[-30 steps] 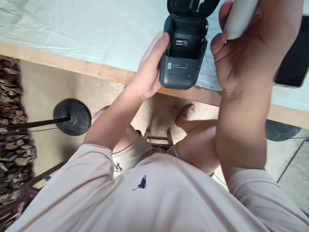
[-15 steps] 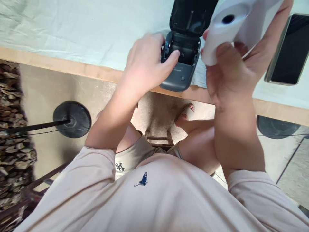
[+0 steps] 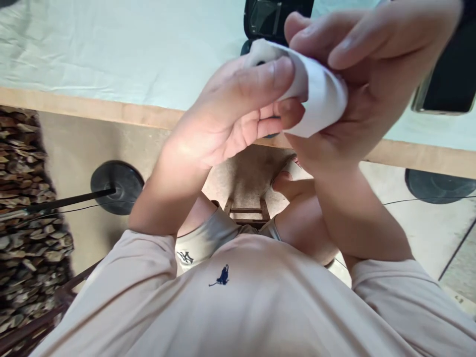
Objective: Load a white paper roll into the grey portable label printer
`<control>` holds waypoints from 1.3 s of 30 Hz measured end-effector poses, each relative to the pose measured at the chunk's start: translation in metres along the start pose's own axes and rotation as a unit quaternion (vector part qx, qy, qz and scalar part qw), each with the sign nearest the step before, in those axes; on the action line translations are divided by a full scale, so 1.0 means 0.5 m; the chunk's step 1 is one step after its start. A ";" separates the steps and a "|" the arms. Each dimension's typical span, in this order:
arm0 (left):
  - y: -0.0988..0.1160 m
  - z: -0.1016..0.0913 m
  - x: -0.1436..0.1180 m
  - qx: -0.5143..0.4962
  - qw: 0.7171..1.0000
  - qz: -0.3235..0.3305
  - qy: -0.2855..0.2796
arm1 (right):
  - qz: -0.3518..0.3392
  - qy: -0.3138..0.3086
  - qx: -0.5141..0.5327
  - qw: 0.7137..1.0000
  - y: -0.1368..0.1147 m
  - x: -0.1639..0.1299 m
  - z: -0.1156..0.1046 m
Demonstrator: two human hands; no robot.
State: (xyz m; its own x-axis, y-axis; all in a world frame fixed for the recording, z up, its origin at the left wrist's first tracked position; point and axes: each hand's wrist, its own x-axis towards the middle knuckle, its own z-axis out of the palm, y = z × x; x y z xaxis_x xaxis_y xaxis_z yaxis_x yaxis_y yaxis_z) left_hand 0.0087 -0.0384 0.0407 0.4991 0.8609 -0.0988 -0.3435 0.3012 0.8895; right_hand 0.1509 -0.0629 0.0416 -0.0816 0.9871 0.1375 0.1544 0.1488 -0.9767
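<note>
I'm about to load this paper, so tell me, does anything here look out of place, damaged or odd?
Nothing looks damaged or spilled. Both hands, left hand and right hand, grip the white paper roll above the table edge. The dark printer behind them has its lid open. A phone lies flat.

The left hand [image 3: 238, 106] has come off the dark printer [image 3: 273, 20] at the top centre of the frame and risen to the white paper roll [image 3: 316, 94], where its thumb and fingers now press on the roll's near side. The right hand [image 3: 357, 74] has brought the roll down and leftward, so both hands grip it together. They now cover most of the printer, leaving only its open lid showing.
</note>
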 end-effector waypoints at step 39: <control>-0.111 -0.077 -0.079 -0.008 1.000 0.024 -0.005 | -0.276 -0.037 -0.211 0.937 0.062 -0.018 0.018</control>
State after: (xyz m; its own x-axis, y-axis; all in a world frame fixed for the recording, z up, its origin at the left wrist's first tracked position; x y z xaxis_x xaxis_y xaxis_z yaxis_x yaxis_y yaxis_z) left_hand -0.0224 -0.0735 -0.0220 0.4897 0.8704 -0.0508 -0.3803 0.2656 0.8859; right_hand 0.1477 -0.0676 0.0086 -0.3286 0.7489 0.5755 0.4428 0.6604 -0.6065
